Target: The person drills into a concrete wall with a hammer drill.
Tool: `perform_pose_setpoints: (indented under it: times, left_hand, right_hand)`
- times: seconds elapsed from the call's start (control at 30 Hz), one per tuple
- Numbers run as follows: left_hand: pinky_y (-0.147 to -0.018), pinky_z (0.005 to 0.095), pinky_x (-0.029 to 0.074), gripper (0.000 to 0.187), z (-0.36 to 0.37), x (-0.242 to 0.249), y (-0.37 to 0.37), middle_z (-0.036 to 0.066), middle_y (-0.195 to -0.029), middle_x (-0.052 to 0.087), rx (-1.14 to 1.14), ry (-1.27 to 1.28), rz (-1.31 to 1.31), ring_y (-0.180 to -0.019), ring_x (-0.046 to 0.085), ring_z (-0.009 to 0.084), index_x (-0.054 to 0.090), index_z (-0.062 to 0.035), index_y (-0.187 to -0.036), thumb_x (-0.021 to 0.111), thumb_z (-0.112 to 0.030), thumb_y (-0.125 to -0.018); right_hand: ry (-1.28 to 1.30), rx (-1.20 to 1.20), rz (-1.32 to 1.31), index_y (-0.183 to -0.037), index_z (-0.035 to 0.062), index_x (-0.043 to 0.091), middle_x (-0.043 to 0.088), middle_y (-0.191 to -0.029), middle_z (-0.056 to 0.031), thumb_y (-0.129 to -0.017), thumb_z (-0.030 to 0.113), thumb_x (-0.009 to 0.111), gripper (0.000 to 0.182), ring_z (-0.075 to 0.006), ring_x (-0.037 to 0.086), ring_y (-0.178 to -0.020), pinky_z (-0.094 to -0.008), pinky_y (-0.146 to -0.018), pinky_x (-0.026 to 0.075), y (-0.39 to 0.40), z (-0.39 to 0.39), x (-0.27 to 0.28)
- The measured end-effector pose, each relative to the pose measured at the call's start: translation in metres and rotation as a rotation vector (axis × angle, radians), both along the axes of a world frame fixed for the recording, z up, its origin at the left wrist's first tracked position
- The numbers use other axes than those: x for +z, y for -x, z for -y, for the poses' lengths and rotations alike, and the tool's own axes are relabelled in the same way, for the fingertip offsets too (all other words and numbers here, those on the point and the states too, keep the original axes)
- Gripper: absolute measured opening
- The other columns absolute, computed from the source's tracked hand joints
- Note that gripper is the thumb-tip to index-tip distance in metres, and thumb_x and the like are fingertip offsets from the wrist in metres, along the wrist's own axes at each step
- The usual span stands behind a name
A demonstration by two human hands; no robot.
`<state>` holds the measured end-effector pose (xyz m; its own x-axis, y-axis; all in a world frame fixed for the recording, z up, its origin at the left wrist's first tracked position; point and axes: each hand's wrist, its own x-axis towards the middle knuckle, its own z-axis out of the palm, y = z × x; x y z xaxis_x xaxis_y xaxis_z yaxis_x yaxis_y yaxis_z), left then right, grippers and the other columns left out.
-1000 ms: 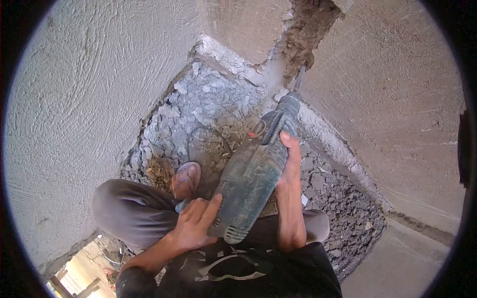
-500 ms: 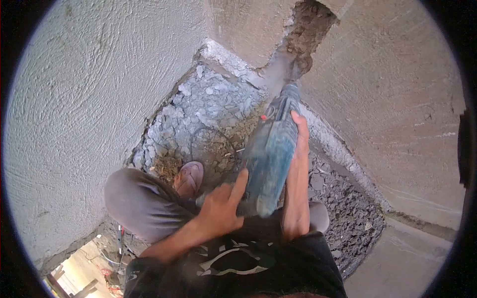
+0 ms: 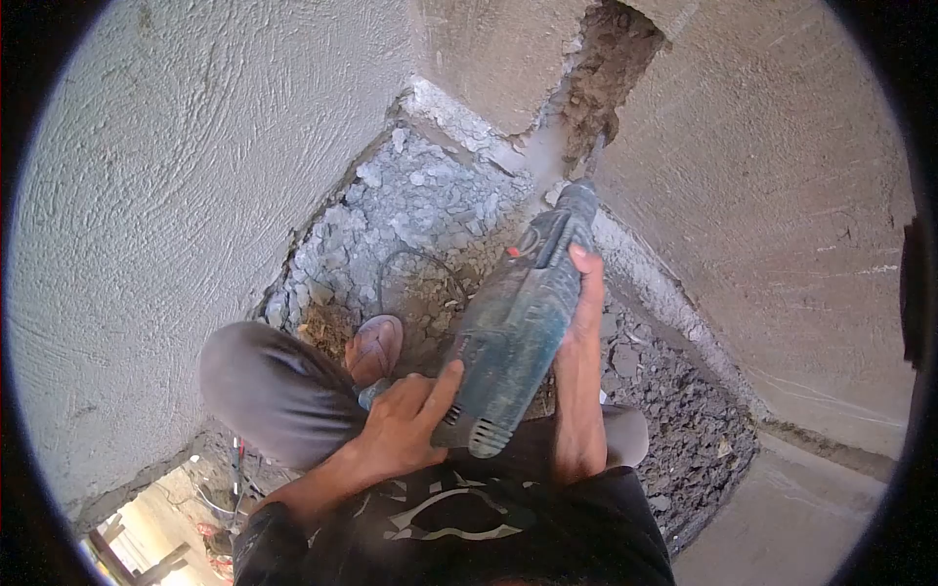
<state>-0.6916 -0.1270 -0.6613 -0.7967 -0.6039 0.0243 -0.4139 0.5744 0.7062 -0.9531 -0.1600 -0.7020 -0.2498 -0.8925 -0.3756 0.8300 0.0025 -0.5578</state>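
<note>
Left hand (image 3: 403,418) wraps drill (image 3: 513,337) rear; right hand (image 3: 582,303) clasps its side. Bit (image 3: 594,156) points one o'clock, at wall hole (image 3: 604,83).

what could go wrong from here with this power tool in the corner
The bit could slip or catch on the ragged edge of the broken-out hollow, jerking the tool in the bare left hand and right hand.

Falling chunks might hit the foot in an open sandal, which sits among the rubble.

Pale dust near the bit could hide where it bites.
</note>
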Motion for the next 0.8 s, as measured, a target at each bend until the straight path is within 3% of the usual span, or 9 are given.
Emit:
perform_pose_setpoints:
  times: [0.2,0.37,0.53,0.6,0.8]
  left_hand:
    - [-0.070,0.0429,0.049,0.114,0.001,-0.008,0.012,0.015,-0.089,0.053,0.021,0.007,-0.031,-0.079,0.056,0.0342,0.032,0.0011,-0.151,0.084,-0.013,-0.050]
    - [-0.071,0.0448,0.050,0.108,0.002,-0.011,0.039,0.017,-0.089,0.056,0.127,-0.004,-0.053,-0.079,0.059,0.0366,0.031,0.0002,-0.151,0.080,-0.011,-0.056]
    - [-0.070,0.0444,0.051,0.104,-0.004,-0.013,0.008,0.018,-0.089,0.056,0.146,0.065,-0.136,-0.078,0.060,0.0372,0.032,0.0000,-0.151,0.080,-0.008,-0.059]
    - [-0.070,0.0436,0.051,0.103,0.000,-0.017,-0.003,0.018,-0.088,0.056,0.139,0.076,-0.143,-0.077,0.060,0.0371,0.033,0.0003,-0.150,0.080,-0.007,-0.059]
    - [-0.072,0.0437,0.051,0.108,-0.009,-0.020,-0.012,0.018,-0.090,0.056,0.115,-0.091,-0.084,-0.083,0.060,0.0360,0.030,0.0008,-0.151,0.082,-0.008,-0.057]
  right_hand:
    - [0.001,-0.011,-0.109,-0.124,-0.0018,0.053,0.065,-0.108,-0.0228,-0.080,0.040,0.065,0.062,-0.0360,0.066,-0.097,-0.0481,-0.085,0.055,0.010,0.009,-0.005]
    - [0.034,0.093,-0.022,-0.123,-0.0020,0.054,0.065,-0.110,-0.0246,-0.082,0.041,0.063,0.060,-0.0355,0.067,-0.097,-0.0482,-0.084,0.056,0.032,0.021,-0.025]
    - [0.013,0.079,0.108,-0.123,-0.0024,0.053,0.065,-0.111,-0.0256,-0.084,0.041,0.061,0.059,-0.0345,0.067,-0.095,-0.0472,-0.083,0.056,0.000,0.013,-0.014]
    - [0.014,0.112,0.017,-0.123,-0.0033,0.053,0.066,-0.109,-0.0251,-0.084,0.040,0.062,0.059,-0.0325,0.068,-0.092,-0.0452,-0.082,0.057,-0.011,0.014,-0.014]
    - [-0.039,0.058,-0.018,-0.123,-0.0029,0.055,0.066,-0.109,-0.0241,-0.084,0.041,0.064,0.059,-0.0310,0.069,-0.092,-0.0435,-0.080,0.058,-0.012,-0.005,-0.022]
